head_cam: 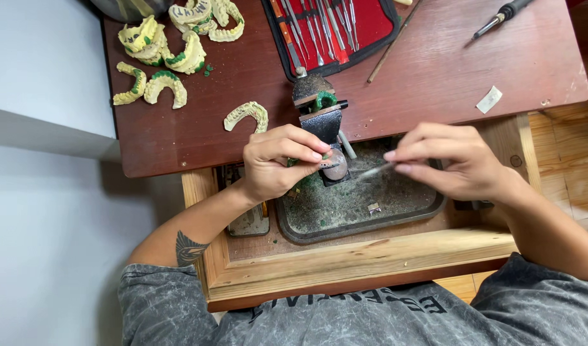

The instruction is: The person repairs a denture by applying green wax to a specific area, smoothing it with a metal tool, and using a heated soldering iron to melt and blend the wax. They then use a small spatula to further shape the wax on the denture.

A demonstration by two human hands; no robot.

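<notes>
At the centre of the frame a small dark metal bench vise (321, 118) clamps a green wax piece (324, 99) at the edge of the dark red-brown wooden table (435, 77). The left hand (278, 160) is curled with fingertips pinched beside the vise's round silver knob (336, 170); what it grips I cannot tell. The right hand (451, 160), fingers closed, pinches a thin silver metal tool (372, 171) above the dusty dark metal tray (371, 211). Yellow-and-green dental casts (169, 45) lie upper left.

Small dark bench vise (324, 122) at desk edge, green wax piece (324, 100) clamped upright
</notes>
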